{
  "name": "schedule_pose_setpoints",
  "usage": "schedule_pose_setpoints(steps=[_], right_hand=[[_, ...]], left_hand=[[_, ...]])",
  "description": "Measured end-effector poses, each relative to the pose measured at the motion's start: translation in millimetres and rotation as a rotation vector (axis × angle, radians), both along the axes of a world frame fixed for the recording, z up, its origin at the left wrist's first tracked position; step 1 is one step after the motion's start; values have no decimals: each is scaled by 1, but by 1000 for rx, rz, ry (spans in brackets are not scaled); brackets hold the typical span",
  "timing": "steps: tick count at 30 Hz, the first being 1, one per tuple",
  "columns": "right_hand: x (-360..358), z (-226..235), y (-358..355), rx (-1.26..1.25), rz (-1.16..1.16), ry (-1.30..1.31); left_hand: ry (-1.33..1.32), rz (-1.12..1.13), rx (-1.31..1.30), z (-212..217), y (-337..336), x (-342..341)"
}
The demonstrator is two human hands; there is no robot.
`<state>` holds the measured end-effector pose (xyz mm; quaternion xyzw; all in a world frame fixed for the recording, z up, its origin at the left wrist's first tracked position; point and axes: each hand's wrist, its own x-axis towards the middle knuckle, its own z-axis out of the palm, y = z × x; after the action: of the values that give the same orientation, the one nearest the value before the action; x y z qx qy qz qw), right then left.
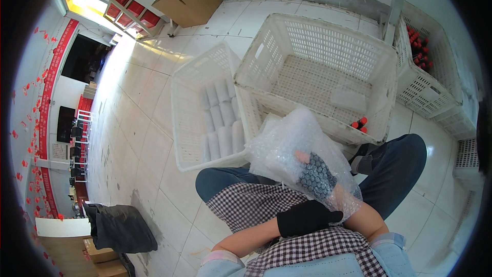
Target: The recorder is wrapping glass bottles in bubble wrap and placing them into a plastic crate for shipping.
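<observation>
A clear bubble wrap bag (282, 141) lies over my lap, puffed out and partly standing up. My right hand (319, 174), in a dark glove with a bare fingertip showing, is inside the bag. Its fingers stretch forward and look spread, though the bubbles blur them. With its black glove, my left hand (310, 218) is closed on the bag's near edge, by my right wrist. Just beyond the bag stands a large white plastic crate (315, 23), holding a few red-capped dark items (360, 124) in its near right corner and a flat clear wrap piece (349, 97).
Left of it, a lower white crate (179, 123) holds rows of wrapped cylindrical items (223, 115). Stacked crates (428, 90) at right hold red-capped items (420, 48). A cardboard box (189, 0) stands at the back. A dark bag (123, 228) sits lower left on the tiled floor.
</observation>
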<state>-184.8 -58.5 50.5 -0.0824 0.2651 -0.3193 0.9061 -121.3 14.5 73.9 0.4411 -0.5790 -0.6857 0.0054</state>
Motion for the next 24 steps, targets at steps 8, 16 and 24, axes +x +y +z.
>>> schedule_pose_setpoints(steps=[8, 16, 24], right_hand=[[19, -49, -7, -1196, 115, 717], [-9, -9, -20, -562, 359, 815], [-21, 6, -3, -1295, 802, 828]], left_hand=[[-26, -15, 59, 7, -4, -5], [340, 226, -74, 33, -22, 62], [456, 793, -206, -29, -45, 108]])
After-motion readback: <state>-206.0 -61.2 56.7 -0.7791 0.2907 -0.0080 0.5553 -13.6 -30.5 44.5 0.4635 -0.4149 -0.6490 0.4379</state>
